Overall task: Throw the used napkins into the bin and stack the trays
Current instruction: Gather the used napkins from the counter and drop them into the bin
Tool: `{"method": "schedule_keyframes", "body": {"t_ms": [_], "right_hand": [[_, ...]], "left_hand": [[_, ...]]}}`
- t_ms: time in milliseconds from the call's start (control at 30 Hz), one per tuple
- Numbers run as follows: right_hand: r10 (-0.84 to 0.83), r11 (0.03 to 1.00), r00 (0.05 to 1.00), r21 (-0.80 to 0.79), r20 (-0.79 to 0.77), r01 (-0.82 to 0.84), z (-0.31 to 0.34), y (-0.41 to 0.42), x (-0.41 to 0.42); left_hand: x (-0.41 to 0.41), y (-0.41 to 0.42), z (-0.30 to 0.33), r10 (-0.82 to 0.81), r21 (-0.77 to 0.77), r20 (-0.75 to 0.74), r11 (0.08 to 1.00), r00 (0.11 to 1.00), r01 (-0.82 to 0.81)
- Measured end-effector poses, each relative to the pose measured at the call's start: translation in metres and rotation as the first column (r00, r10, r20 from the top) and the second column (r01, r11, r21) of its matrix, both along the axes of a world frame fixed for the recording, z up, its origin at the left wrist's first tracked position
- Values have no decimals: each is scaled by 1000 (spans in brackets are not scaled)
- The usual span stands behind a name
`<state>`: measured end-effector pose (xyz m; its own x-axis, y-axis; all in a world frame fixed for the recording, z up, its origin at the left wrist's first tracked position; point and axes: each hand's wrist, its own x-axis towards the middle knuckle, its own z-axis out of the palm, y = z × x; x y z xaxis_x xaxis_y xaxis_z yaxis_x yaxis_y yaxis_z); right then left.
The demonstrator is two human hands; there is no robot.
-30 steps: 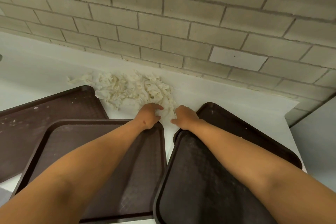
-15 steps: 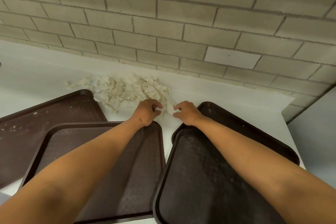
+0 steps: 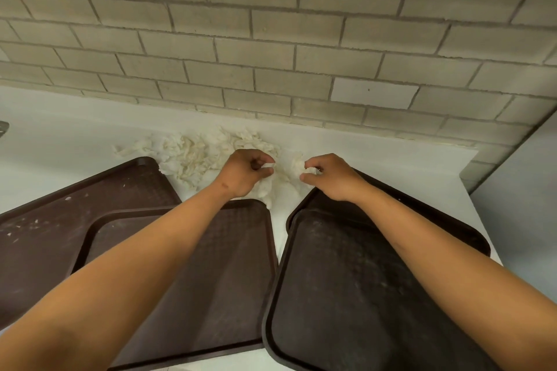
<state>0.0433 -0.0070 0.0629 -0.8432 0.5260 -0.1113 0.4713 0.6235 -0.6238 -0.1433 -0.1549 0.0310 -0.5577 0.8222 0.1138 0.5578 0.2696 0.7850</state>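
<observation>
the used napkins (image 3: pixel 199 153) lie in a loose, crumpled white heap on the white counter (image 3: pixel 376 159), against the foot of the brick wall (image 3: pixel 271 39), just beyond the far edges of the trays. the left hand (image 3: pixel 244 173) has its fingers curled around a wad at the right end of the heap, and the right hand (image 3: pixel 328 178) pinches another wad just beside it; both hands have paper in them, and a tail of it hangs down between them toward the gap in the trays. most of the heap lies untouched to the left.

so the step in hand looks like the gathering of napkins, with the binning not yet done. no bin shows in the view, so the next move calls for bunching the loose paper tightly enough that nothing drops, then carrying it off to wherever the bin stands.

four brown trays sit nearer: the left tray (image 3: pixel 60 220) partly under the middle tray (image 3: pixel 211 265), and the right tray (image 3: pixel 361 295) overlapping the far right tray (image 3: pixel 428 214). they are not yet squared into one stack.
</observation>
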Motion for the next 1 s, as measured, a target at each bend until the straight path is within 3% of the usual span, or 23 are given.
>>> {"method": "schedule_keyframes", "body": {"t_ms": [200,533,1000], "right_hand": [[-32,999,999,6,-17,32,14,-18,31],[-150,987,978,-84,-141,139,10,-84,92],[-386,915,911,-188,-145,358,-21,-157,242]], "left_hand": [[18,-10,9,-72,21,29,997,997,71],[67,-52,20,-186,153,246,977,951,151],[194,-64,0,-378,221,475,925,794,309]]}}
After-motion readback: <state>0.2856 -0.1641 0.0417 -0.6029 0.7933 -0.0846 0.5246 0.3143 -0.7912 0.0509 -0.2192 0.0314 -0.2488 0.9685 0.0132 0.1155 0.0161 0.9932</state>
